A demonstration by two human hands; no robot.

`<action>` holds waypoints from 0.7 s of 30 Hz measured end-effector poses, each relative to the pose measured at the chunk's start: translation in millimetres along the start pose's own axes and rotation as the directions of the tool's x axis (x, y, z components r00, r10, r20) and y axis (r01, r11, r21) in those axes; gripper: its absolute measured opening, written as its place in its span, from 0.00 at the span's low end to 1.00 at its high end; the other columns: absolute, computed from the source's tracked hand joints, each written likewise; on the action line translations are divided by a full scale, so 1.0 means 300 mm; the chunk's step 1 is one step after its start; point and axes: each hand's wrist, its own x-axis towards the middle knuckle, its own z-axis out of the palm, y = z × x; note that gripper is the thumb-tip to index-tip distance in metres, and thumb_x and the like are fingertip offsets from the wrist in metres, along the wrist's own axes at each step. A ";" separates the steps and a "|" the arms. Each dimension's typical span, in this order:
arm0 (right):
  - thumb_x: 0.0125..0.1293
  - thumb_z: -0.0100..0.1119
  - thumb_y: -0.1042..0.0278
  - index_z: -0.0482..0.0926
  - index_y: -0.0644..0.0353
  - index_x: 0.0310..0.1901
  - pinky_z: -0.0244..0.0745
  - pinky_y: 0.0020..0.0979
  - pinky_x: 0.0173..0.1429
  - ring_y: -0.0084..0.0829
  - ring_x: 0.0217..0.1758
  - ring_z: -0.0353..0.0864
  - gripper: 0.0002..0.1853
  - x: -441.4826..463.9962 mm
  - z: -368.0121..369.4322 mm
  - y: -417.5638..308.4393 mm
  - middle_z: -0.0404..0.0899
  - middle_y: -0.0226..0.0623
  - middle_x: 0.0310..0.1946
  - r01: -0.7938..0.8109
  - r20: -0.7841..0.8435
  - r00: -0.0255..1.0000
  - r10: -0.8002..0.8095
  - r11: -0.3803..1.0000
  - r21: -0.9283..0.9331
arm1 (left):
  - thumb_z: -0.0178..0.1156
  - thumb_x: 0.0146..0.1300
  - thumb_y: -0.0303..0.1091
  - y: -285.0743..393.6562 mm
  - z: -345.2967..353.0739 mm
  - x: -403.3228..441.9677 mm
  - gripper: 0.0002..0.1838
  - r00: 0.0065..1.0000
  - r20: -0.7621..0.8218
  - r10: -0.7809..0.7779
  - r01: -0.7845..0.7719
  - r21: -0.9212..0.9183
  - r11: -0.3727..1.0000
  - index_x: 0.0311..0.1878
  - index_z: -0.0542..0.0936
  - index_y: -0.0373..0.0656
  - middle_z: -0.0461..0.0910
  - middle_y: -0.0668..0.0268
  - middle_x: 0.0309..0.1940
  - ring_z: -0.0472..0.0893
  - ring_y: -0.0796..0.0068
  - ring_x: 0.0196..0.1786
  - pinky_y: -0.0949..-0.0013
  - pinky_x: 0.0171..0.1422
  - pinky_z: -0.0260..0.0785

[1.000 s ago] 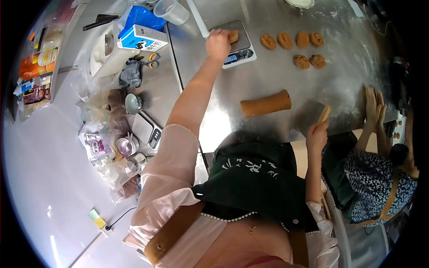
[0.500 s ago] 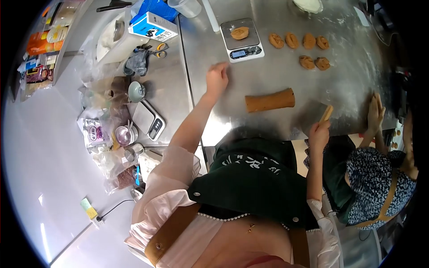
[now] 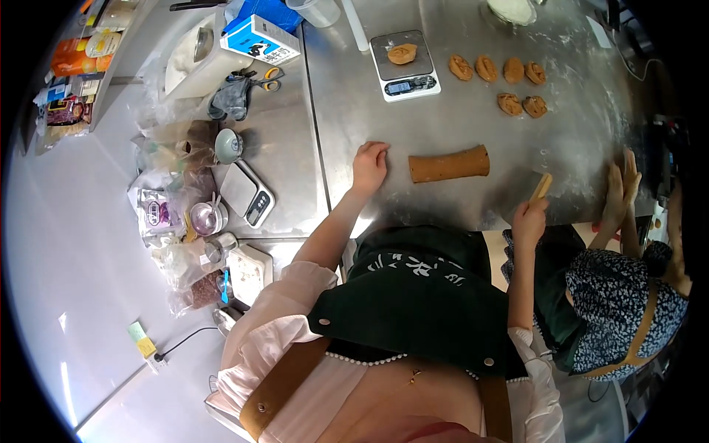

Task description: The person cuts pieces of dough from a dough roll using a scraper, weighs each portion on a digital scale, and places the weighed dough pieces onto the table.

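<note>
My right hand (image 3: 529, 221) grips the wooden handle of a dough scraper (image 3: 543, 187), whose metal blade blends with the steel table near its front edge. Left of the blade lies a thick log of brown dough (image 3: 449, 164). On the log's other side, apart from it, my left hand (image 3: 370, 170) is over the table with its fingers curled in and nothing visible in them. Farther back, a lump of brown dough (image 3: 402, 54) sits on a kitchen scale (image 3: 413, 86) with a lit display. Several similar dough pieces (image 3: 513, 70) lie in two rows to its right.
A second scale (image 3: 240, 194), a small bowl (image 3: 227, 145), scissors (image 3: 272, 79) and a milk carton (image 3: 261, 40) stand on the left. Bags (image 3: 159, 214) line the wall. A co-worker in a patterned head covering (image 3: 613, 295) works at the right, hands (image 3: 622, 188) on the table.
My left hand has drawn back from beside the scale toward me, now level with the dough log. My right hand still holds the scraper in nearly the same place.
</note>
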 end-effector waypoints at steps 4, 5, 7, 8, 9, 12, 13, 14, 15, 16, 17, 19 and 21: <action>0.65 0.50 0.65 0.62 0.70 0.45 0.75 0.51 0.35 0.59 0.31 0.79 0.17 0.001 -0.010 -0.012 0.78 0.61 0.26 -0.007 -0.001 1.000 0.007 1.000 0.011 | 0.56 0.56 0.20 0.018 0.005 -0.007 0.08 1.000 -0.004 0.011 -0.011 0.002 1.000 0.38 0.82 0.40 0.81 0.61 0.38 0.78 0.56 0.45 0.62 0.50 0.72; 0.65 0.50 0.65 0.62 0.70 0.45 0.75 0.51 0.35 0.59 0.31 0.79 0.17 -0.002 -0.013 -0.013 0.78 0.61 0.26 -0.007 0.001 1.000 0.007 1.000 0.011 | 0.56 0.56 0.20 0.020 0.006 -0.010 0.08 1.000 0.000 0.008 -0.008 -0.002 1.000 0.38 0.82 0.40 0.81 0.61 0.38 0.78 0.57 0.45 0.62 0.50 0.72; 0.65 0.50 0.66 0.62 0.71 0.46 0.75 0.50 0.36 0.59 0.31 0.79 0.17 -0.002 -0.009 -0.008 0.78 0.61 0.27 0.000 -0.003 1.000 0.000 1.000 0.012 | 0.56 0.56 0.20 0.020 0.011 -0.009 0.09 1.000 0.018 0.014 -0.014 0.011 1.000 0.38 0.82 0.39 0.81 0.60 0.38 0.78 0.56 0.43 0.62 0.49 0.72; 0.65 0.50 0.66 0.62 0.71 0.47 0.75 0.50 0.36 0.59 0.31 0.79 0.17 -0.002 -0.006 -0.006 0.78 0.61 0.27 0.004 -0.005 1.000 -0.004 1.000 0.012 | 0.56 0.56 0.20 0.020 0.014 -0.007 0.09 1.000 0.027 0.017 -0.017 0.016 1.000 0.39 0.82 0.39 0.80 0.60 0.38 0.78 0.56 0.43 0.62 0.48 0.72; 0.65 0.50 0.66 0.62 0.71 0.47 0.75 0.50 0.36 0.59 0.31 0.79 0.17 -0.003 -0.002 -0.002 0.78 0.61 0.27 0.011 -0.010 1.000 -0.011 1.000 0.009 | 0.56 0.56 0.20 0.023 0.017 -0.004 0.10 0.998 0.062 -0.004 0.005 -0.011 1.000 0.40 0.82 0.39 0.80 0.59 0.39 0.79 0.56 0.42 0.62 0.48 0.73; 0.65 0.51 0.66 0.62 0.72 0.48 0.75 0.50 0.37 0.59 0.32 0.79 0.18 0.000 0.003 0.003 0.78 0.61 0.28 0.016 -0.009 1.000 -0.016 1.000 0.001 | 0.55 0.58 0.20 0.038 0.030 0.009 0.12 0.985 0.166 -0.053 0.070 -0.097 0.993 0.44 0.81 0.39 0.80 0.59 0.40 0.80 0.58 0.42 0.65 0.48 0.73; 0.65 0.51 0.66 0.62 0.72 0.48 0.75 0.49 0.37 0.59 0.32 0.79 0.18 0.001 0.000 0.000 0.78 0.61 0.28 0.005 0.003 1.000 -0.005 1.000 0.002 | 0.54 0.59 0.19 0.047 0.036 0.011 0.13 0.978 0.202 -0.062 0.089 -0.129 0.988 0.45 0.81 0.40 0.81 0.59 0.41 0.80 0.61 0.43 0.67 0.48 0.73; 0.65 0.51 0.66 0.62 0.72 0.49 0.75 0.49 0.37 0.59 0.32 0.79 0.19 0.000 -0.001 -0.002 0.78 0.60 0.28 -0.005 0.015 1.000 0.005 1.000 0.003 | 0.54 0.60 0.19 0.053 0.041 0.012 0.14 0.969 0.236 -0.069 0.109 -0.161 0.981 0.47 0.81 0.40 0.81 0.59 0.42 0.81 0.63 0.43 0.68 0.48 0.73; 0.65 0.51 0.66 0.62 0.72 0.49 0.75 0.49 0.37 0.59 0.32 0.79 0.19 0.000 -0.001 -0.004 0.78 0.60 0.28 -0.005 0.014 1.000 0.005 1.000 0.001 | 0.53 0.60 0.19 0.055 0.047 0.013 0.14 0.962 0.263 -0.070 0.121 -0.181 0.976 0.48 0.80 0.40 0.81 0.59 0.44 0.81 0.63 0.45 0.68 0.51 0.73; 0.65 0.51 0.66 0.62 0.72 0.49 0.75 0.50 0.37 0.59 0.32 0.79 0.19 -0.001 0.002 -0.003 0.78 0.60 0.28 -0.006 0.015 1.000 0.006 1.000 -0.001 | 0.53 0.61 0.19 0.055 0.053 0.013 0.15 0.954 0.291 -0.072 0.135 -0.201 0.970 0.49 0.80 0.40 0.80 0.58 0.45 0.80 0.63 0.46 0.69 0.53 0.72; 0.65 0.51 0.66 0.62 0.72 0.49 0.75 0.50 0.37 0.59 0.33 0.79 0.19 0.000 0.004 0.000 0.78 0.60 0.28 -0.007 0.017 1.000 0.007 1.000 -0.005 | 0.53 0.61 0.19 0.054 0.060 0.012 0.15 0.945 0.318 -0.075 0.151 -0.219 0.964 0.50 0.80 0.40 0.80 0.58 0.46 0.80 0.63 0.48 0.69 0.55 0.71; 0.65 0.50 0.65 0.63 0.71 0.49 0.75 0.49 0.37 0.58 0.32 0.79 0.18 0.013 0.014 0.022 0.78 0.60 0.29 0.018 0.020 1.000 -0.018 1.000 -0.008 | 0.52 0.62 0.19 0.061 0.065 0.018 0.15 0.929 0.364 -0.067 0.146 -0.193 0.970 0.50 0.80 0.40 0.80 0.58 0.47 0.79 0.63 0.49 0.69 0.56 0.70; 0.66 0.51 0.65 0.63 0.71 0.48 0.75 0.48 0.36 0.58 0.32 0.79 0.18 0.014 0.018 0.020 0.78 0.59 0.28 0.042 0.000 0.999 -0.042 0.998 0.036 | 0.52 0.62 0.19 0.055 0.065 0.022 0.15 0.913 0.402 -0.073 0.157 -0.180 0.971 0.50 0.80 0.40 0.80 0.57 0.47 0.79 0.63 0.50 0.69 0.57 0.70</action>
